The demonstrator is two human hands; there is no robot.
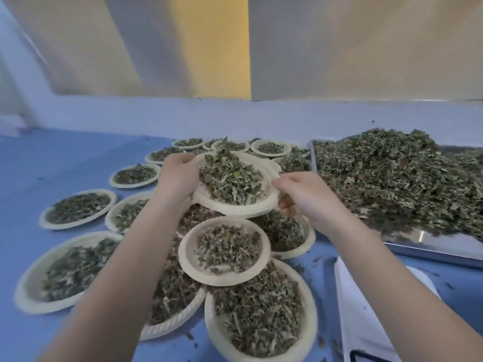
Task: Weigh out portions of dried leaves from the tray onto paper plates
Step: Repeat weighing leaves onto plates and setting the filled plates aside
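Filled plate point(236, 202) held w/ both hands above stacked plates: left hand point(175, 178) fingers grip far-left rim, right hand point(304, 195) pinches right rim. Free desk point(65, 158) lies left; tray point(428, 248) right.

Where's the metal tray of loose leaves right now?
Head view, right side: the metal tray sits on the blue table, right of the filled paper plates.

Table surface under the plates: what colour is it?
Blue table, seen in the head view.
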